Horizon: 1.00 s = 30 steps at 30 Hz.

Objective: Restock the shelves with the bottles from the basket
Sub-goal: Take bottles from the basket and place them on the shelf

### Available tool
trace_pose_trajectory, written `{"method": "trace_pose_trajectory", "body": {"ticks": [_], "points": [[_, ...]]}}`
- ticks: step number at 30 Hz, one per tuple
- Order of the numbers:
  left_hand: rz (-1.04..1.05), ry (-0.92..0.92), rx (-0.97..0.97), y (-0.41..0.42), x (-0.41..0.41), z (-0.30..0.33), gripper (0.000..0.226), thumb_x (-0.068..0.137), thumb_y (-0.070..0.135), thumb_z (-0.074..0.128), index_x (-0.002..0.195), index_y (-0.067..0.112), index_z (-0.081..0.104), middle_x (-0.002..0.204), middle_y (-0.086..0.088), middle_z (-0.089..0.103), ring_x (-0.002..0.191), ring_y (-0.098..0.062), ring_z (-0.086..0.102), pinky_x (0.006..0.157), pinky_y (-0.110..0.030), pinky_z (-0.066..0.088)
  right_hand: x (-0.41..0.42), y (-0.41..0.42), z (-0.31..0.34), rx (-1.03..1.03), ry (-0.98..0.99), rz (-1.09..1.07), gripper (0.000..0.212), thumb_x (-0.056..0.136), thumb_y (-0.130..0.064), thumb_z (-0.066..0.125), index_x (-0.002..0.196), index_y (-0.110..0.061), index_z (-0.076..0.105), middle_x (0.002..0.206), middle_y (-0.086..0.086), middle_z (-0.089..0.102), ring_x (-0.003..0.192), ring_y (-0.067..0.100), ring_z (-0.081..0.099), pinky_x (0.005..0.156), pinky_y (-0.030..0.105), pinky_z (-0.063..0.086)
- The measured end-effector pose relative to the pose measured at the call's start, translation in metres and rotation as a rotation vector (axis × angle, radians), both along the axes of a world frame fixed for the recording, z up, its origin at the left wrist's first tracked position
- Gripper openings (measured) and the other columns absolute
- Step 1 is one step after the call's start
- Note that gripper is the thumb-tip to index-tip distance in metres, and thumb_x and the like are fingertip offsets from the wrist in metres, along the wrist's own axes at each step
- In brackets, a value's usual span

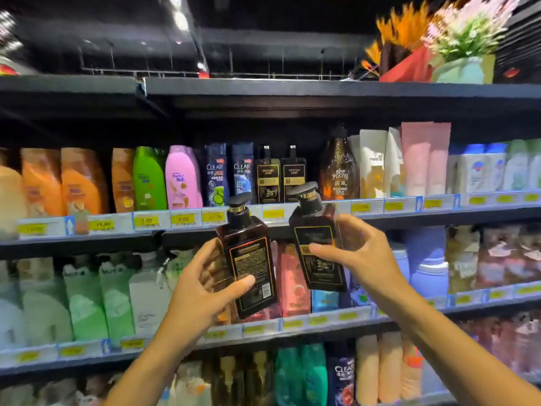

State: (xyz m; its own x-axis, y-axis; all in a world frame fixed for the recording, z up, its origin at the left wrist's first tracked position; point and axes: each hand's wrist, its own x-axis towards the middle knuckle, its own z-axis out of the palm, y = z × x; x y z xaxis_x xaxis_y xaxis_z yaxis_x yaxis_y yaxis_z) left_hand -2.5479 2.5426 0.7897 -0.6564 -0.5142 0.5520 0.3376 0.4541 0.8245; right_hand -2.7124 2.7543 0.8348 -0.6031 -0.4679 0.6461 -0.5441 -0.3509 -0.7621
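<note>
I see my left hand [202,291] nearest, its fingers and thumb wrapped around the lower half of a dark square bottle [248,259] with a black cap, the back label facing me. The bottle tilts slightly left. Just beside it, my right hand [360,253] grips a second dark bottle [317,238] of the same kind from its right side, thumb across the front label, fingers behind; this one also leans left. The two bottles are near each other but not touching, both held up in front of the price strip [275,213] of the upper stocked shelf [439,215].

Behind them, on that shelf, two matching dark bottles [279,178] stand upright side by side. To their left stand two blue bottles [229,174], then a pink bottle [181,178], a green bottle [149,178] and orange bottles [61,183]. To their right stands a brown bottle [338,168], then white and pink pouches [407,159].

Farther up, artificial flowers [439,39] sit on the top shelf [292,87].
</note>
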Motion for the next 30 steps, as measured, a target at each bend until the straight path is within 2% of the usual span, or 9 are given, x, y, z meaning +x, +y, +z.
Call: {"method": "trace_pose_trajectory", "body": {"ticks": [4, 6, 11, 15, 17, 21, 23, 26, 30], "points": [[0.046, 0.006, -0.026, -0.01, -0.01, 0.007, 0.074, 0.065, 0.016, 0.091, 0.131, 0.03, 0.061, 0.121, 0.007, 0.073, 0.115, -0.012, 0.068, 0.107, -0.04, 0.048, -0.015, -0.01, 0.03, -0.002, 0.101, -0.006, 0.049, 0.069, -0.001, 0.088, 0.112, -0.016, 0.071, 0.107, -0.001, 0.078, 0.102, 0.017, 0.073, 0.095, 0.038, 0.057], [0.056, 0.014, -0.021, -0.014, -0.013, 0.009, 0.075, 0.064, 0.015, 0.091, 0.131, 0.029, 0.061, 0.119, 0.008, 0.074, 0.114, -0.011, 0.069, 0.107, -0.041, 0.048, -0.023, -0.013, 0.045, -0.045, 0.158, -0.005, 0.053, 0.069, -0.006, 0.089, 0.117, -0.017, 0.07, 0.11, -0.002, 0.077, 0.106, 0.017, 0.072, 0.098, 0.041, 0.055], [0.094, 0.026, -0.028, -0.011, -0.022, 0.014, 0.075, 0.062, 0.016, 0.092, 0.129, 0.032, 0.061, 0.116, 0.011, 0.075, 0.11, -0.007, 0.069, 0.099, -0.033, 0.05, -0.047, -0.033, 0.081, -0.183, 0.19, 0.06, 0.059, 0.069, -0.002, 0.086, 0.122, -0.011, 0.065, 0.112, 0.0, 0.076, 0.104, 0.014, 0.072, 0.094, 0.03, 0.056], [0.108, 0.026, -0.015, -0.017, -0.025, 0.013, 0.085, 0.061, 0.032, 0.098, 0.136, 0.032, 0.058, 0.124, 0.008, 0.072, 0.117, -0.012, 0.067, 0.107, -0.044, 0.048, -0.073, -0.059, 0.099, -0.158, 0.233, 0.076, 0.058, 0.071, -0.002, 0.086, 0.123, -0.014, 0.064, 0.114, -0.001, 0.075, 0.108, 0.013, 0.07, 0.096, 0.028, 0.054], [0.117, 0.037, -0.018, -0.017, -0.026, 0.012, 0.092, 0.053, 0.044, 0.095, 0.137, 0.036, 0.057, 0.125, 0.009, 0.071, 0.118, -0.013, 0.066, 0.107, -0.044, 0.048, -0.086, -0.071, 0.105, -0.113, 0.265, 0.084, 0.057, 0.073, -0.003, 0.086, 0.125, -0.011, 0.063, 0.117, 0.002, 0.074, 0.11, 0.015, 0.07, 0.1, 0.033, 0.054], [0.128, 0.05, -0.031, -0.013, -0.03, 0.009, 0.077, 0.046, 0.046, 0.092, 0.117, 0.053, 0.064, 0.115, 0.011, 0.075, 0.107, -0.01, 0.071, 0.094, -0.032, 0.049, -0.107, -0.092, 0.117, 0.057, 0.29, 0.069, 0.051, 0.078, -0.013, 0.085, 0.125, -0.018, 0.064, 0.117, -0.004, 0.073, 0.108, 0.009, 0.07, 0.098, 0.037, 0.056], [0.136, 0.045, -0.024, -0.011, -0.031, 0.006, 0.074, 0.043, 0.046, 0.091, 0.112, 0.056, 0.065, 0.112, 0.013, 0.076, 0.103, -0.009, 0.072, 0.091, -0.03, 0.05, -0.114, -0.101, 0.121, 0.129, 0.277, 0.065, 0.047, 0.08, -0.016, 0.083, 0.123, -0.019, 0.064, 0.114, -0.005, 0.073, 0.102, 0.005, 0.071, 0.089, 0.031, 0.06], [0.15, 0.049, -0.009, -0.011, -0.032, 0.001, 0.084, 0.04, 0.047, 0.092, 0.12, 0.045, 0.065, 0.111, 0.013, 0.076, 0.102, -0.007, 0.072, 0.09, -0.03, 0.052, -0.123, -0.112, 0.122, 0.21, 0.266, 0.076, 0.039, 0.083, -0.019, 0.081, 0.119, -0.018, 0.066, 0.107, -0.007, 0.074, 0.094, -0.001, 0.071, 0.072, 0.017, 0.057], [0.134, 0.058, -0.013, -0.005, -0.032, 0.002, 0.079, 0.042, 0.047, 0.094, 0.115, 0.05, 0.066, 0.112, 0.014, 0.075, 0.104, -0.006, 0.071, 0.09, -0.028, 0.05, -0.133, -0.123, 0.115, 0.31, 0.265, 0.061, 0.038, 0.083, -0.023, 0.081, 0.118, -0.016, 0.069, 0.11, -0.004, 0.074, 0.101, 0.006, 0.07, 0.084, 0.022, 0.054]]}}
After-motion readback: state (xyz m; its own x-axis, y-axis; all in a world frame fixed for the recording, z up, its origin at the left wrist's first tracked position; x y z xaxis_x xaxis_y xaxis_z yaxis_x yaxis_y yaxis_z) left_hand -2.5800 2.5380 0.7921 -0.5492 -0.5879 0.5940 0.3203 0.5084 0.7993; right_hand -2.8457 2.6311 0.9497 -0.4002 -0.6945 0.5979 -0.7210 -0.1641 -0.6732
